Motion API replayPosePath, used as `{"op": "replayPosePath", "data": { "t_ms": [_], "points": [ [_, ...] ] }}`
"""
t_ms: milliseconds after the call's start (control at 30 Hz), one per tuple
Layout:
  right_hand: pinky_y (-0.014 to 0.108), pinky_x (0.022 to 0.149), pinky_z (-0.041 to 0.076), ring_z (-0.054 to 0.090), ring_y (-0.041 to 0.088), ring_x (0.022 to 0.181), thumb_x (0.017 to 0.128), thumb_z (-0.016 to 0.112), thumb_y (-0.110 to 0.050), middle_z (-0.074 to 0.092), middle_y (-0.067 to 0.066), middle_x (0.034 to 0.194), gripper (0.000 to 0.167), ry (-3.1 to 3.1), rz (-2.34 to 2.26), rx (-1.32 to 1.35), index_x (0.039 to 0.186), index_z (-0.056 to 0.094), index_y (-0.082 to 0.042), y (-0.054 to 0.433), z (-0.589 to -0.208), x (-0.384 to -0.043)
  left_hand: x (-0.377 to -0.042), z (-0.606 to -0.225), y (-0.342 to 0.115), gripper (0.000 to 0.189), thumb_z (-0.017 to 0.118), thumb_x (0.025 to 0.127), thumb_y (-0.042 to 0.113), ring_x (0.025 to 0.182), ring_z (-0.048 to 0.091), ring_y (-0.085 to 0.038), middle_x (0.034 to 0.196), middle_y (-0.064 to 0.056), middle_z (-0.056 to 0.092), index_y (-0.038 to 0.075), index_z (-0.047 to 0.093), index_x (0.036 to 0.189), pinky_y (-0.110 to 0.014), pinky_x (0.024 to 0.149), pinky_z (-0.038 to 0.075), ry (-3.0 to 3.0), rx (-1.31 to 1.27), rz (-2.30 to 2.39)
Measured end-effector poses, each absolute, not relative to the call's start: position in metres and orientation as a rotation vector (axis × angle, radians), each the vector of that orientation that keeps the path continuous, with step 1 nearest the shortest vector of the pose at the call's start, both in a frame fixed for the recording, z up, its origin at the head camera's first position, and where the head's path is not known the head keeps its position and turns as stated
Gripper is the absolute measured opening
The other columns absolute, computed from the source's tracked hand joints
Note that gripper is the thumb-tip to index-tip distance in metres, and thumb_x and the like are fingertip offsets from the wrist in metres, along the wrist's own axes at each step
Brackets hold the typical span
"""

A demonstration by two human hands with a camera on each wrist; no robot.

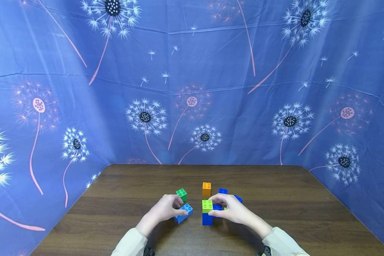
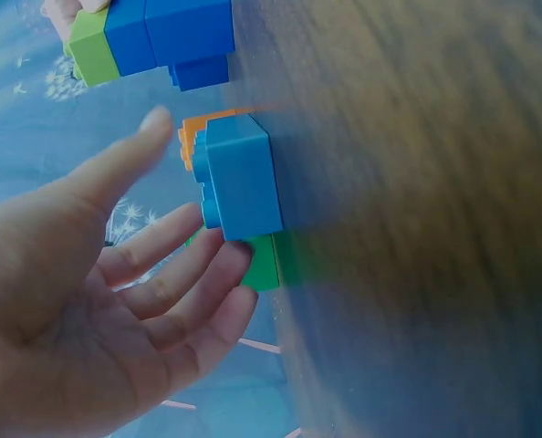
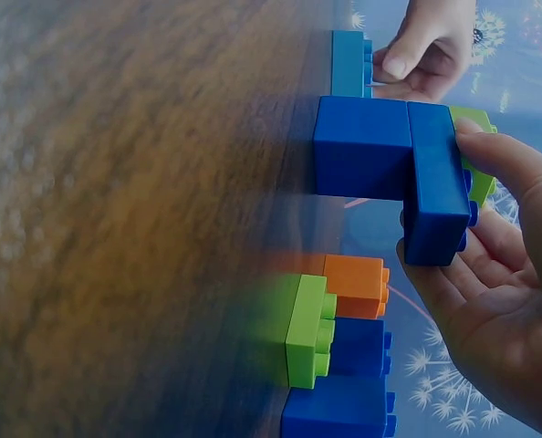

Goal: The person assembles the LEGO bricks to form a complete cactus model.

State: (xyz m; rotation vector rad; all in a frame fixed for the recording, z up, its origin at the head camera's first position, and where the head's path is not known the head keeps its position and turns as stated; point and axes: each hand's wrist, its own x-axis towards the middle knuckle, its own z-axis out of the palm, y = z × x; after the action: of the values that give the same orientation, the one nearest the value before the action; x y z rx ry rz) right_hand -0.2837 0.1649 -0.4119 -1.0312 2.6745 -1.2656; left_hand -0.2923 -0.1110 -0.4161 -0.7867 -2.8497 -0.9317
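Left hand [image 1: 167, 208], loosely spread, at a light-blue toy brick [image 2: 244, 178] on the wooden table [image 1: 115, 206]. Right hand [image 1: 233, 209], pinching the lime-topped blue stack [image 1: 207, 219] nearby; pressing on its overhanging brick [image 3: 438, 224] could tip it.

From the left wrist, the light blue brick [image 2: 244, 178] hides much of the orange brick [image 2: 192, 130] towards eleven o'clock and green brick [image 2: 265, 265] towards six. From the right wrist, the desk [image 3: 143, 219] blurs at nine o'clock.
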Motion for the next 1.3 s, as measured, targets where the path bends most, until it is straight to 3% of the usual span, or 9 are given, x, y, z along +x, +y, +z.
{"op": "replayPosePath", "data": {
  "t_ms": [167,567,833,1300],
  "points": [
    [0.026,0.084,0.050,0.062,0.010,0.096,0.084,0.069,-0.034,0.067,-0.002,0.103,0.037,2.677,-1.261,-1.039,0.112,0.062,-0.010,0.1648,-0.4122,-0.2842,-0.2914,-0.4157,-0.1107,0.036,0.081,0.072,0.028,0.075,0.062,-0.017,0.083,-0.006,0.067,0.002,0.065,0.091,-0.028,0.067,0.050,-2.862,-0.827,-0.954],
    [0.027,0.084,0.050,0.062,0.013,0.097,0.084,0.069,-0.034,0.067,-0.002,0.103,0.037,2.671,-1.259,-1.017,0.113,0.062,-0.011,0.1656,-0.4125,-0.2855,-0.2912,-0.4166,-0.1127,0.027,0.078,0.072,0.007,0.080,0.065,-0.026,0.086,-0.015,0.068,-0.005,0.065,0.092,-0.031,0.070,0.053,-2.803,-0.886,-1.001],
    [0.026,0.083,0.050,0.062,0.012,0.096,0.084,0.069,-0.033,0.067,-0.002,0.103,0.037,2.665,-1.258,-1.011,0.113,0.062,-0.010,0.1655,-0.4125,-0.2863,-0.2920,-0.4184,-0.1148,0.037,0.082,0.069,0.012,0.084,0.064,-0.027,0.091,-0.015,0.068,-0.005,0.065,0.096,-0.034,0.075,0.052,-2.832,-0.858,-0.979],
    [0.026,0.084,0.050,0.061,0.008,0.095,0.084,0.070,-0.033,0.067,-0.002,0.102,0.039,2.652,-1.260,-1.007,0.114,0.061,-0.009,0.1652,-0.4131,-0.2874,-0.2923,-0.4190,-0.1143,0.035,0.081,0.068,0.011,0.084,0.064,-0.026,0.091,-0.015,0.069,-0.005,0.066,0.095,-0.034,0.076,0.051,-2.844,-0.883,-0.880]
  ]
}}
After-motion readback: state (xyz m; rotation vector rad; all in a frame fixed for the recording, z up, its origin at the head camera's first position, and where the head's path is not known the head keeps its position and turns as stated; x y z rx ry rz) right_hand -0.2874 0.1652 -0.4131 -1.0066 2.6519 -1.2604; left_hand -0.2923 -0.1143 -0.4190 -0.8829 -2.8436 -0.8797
